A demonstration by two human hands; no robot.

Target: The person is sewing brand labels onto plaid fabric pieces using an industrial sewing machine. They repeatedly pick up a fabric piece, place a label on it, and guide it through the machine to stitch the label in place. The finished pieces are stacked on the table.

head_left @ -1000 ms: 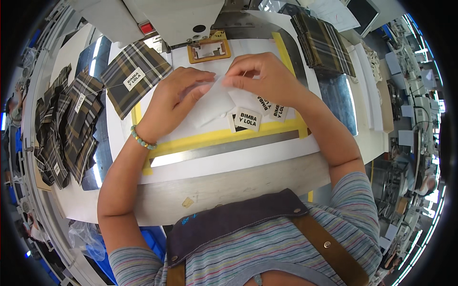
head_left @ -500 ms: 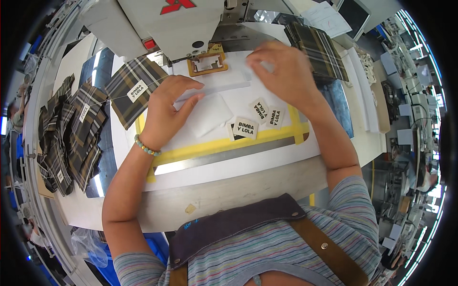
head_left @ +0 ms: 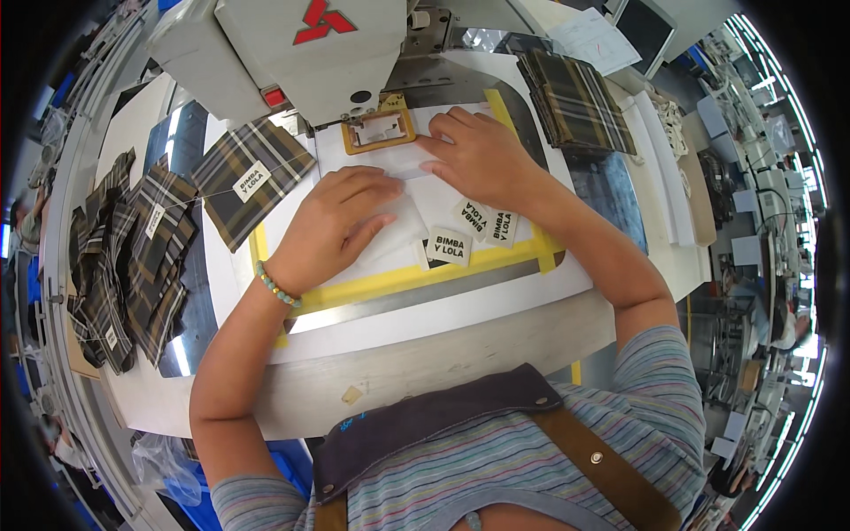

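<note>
My left hand, with a beaded bracelet at the wrist, lies low over the white work sheet. Its fingers are stretched and its thumb stands apart; I see nothing in it. My right hand reaches in beside the gold clamp frame under the white sewing machine head. The right index finger is at the frame's right corner, with the thumb a little apart below. Between the hands lies a clear or white flat piece, hard to make out. Several white printed labels lie just below my right hand.
A plaid fabric piece with a label lies left of the frame. More plaid pieces hang in a joined heap further left. A plaid stack sits at the back right. Yellow tape edges the work sheet.
My right hand has come down and left, from above the sheet to the frame's right corner. My left hand has shifted slightly down and right. The view has moved a little.
</note>
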